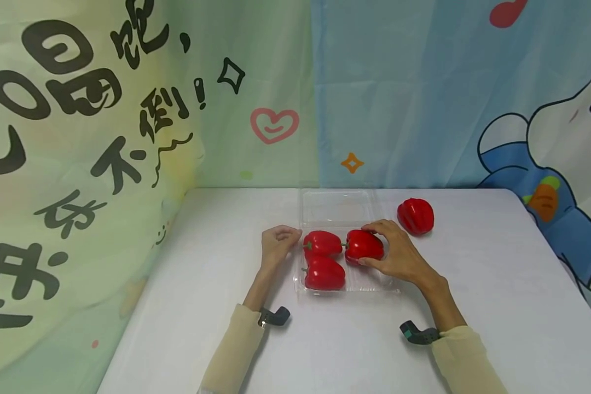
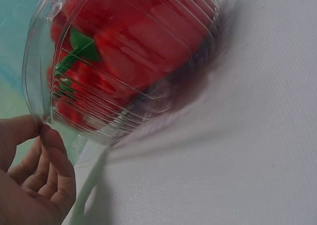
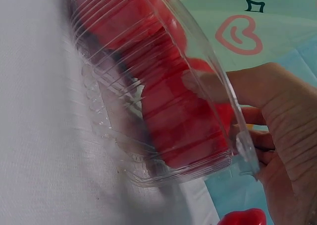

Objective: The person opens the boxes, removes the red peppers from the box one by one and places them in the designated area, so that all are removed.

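A clear plastic box (image 1: 369,283) lies on the table, its lid (image 1: 337,206) folded back behind it. Two red bell peppers sit in its left half, one at the back (image 1: 323,242) and one in front (image 1: 325,274), with green stems to the left. Thumb and forefinger of my left hand (image 1: 278,243) pinch the box's rim at the left, as the left wrist view shows. My right hand (image 1: 399,254) grips a third red bell pepper (image 1: 361,245) in the back right part of the box. Through the ribbed wall (image 3: 188,173), this pepper shows below the rim.
Another red bell pepper (image 1: 416,216) lies on the white table (image 1: 473,262), behind and to the right of the box. A printed curtain (image 1: 399,98) hangs along the table's back edge and left side. Each wrist wears a small dark camera.
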Tool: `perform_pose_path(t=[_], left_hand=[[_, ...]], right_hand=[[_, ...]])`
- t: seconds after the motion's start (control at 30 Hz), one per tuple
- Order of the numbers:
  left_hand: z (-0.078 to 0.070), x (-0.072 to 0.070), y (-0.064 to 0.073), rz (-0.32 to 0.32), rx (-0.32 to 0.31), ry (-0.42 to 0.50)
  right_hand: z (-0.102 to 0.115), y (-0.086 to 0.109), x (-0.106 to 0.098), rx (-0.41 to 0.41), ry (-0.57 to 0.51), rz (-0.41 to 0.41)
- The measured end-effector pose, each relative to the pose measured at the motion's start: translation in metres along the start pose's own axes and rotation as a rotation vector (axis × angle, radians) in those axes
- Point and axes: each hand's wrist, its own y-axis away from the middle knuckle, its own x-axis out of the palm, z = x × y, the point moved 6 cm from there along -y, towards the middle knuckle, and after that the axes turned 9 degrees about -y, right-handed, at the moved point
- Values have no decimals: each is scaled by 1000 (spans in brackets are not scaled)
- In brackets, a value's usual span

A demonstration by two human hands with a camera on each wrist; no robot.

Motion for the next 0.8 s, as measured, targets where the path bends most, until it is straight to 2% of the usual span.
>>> perform_pose_path(t=[0.5,0.8], left_hand=[[0,-1,2,-5,-17,-9],[1,0,1,0,-12,-17]], right_hand=[[1,1,-2,4,-32,-13],[4,1,-4,-33,-58,-41]])
